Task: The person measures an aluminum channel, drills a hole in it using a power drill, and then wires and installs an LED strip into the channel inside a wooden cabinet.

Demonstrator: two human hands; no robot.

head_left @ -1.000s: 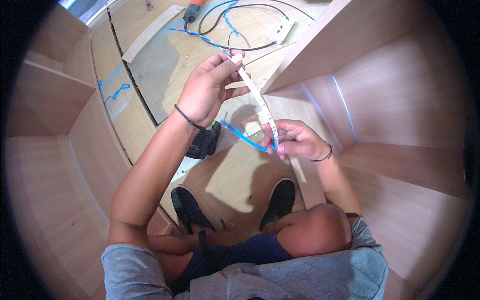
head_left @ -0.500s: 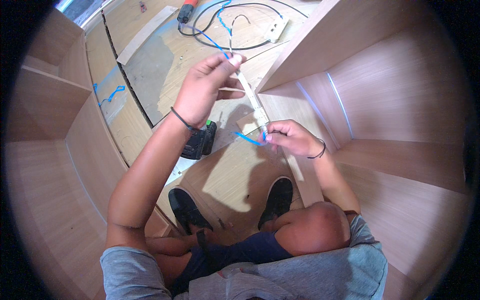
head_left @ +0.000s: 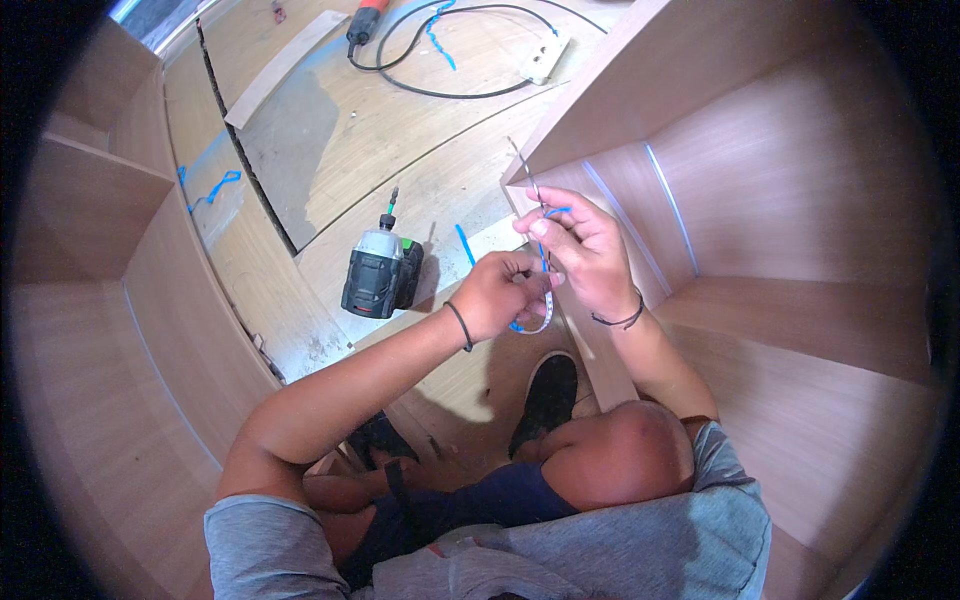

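A thin white flexible strip (head_left: 546,317) with blue film on it is bent into a small loop under my hands. My left hand (head_left: 505,293) pinches it near the loop, fingers closed. Just above, my right hand (head_left: 582,248) has its thumb and fingers closed on the strip's upper part. From that hand a thin dark-and-light wire (head_left: 517,155) sticks up, and a short blue piece (head_left: 557,211) pokes out between the fingers. Part of the strip is covered by my fingers. Another blue length (head_left: 465,246) shows just above my left hand.
A cordless driver (head_left: 378,270) with a bit lies left of my hands. Farther off are a red-and-black corded tool (head_left: 368,22), a black cable (head_left: 440,95) and a white socket block (head_left: 546,58). Wooden cabinet panels (head_left: 790,190) rise on the right; others (head_left: 90,220) stand left.
My left hand has come down and right to meet my right hand, which has moved up slightly. The strip, stretched between them before, is now looped. The driver has come into full view.
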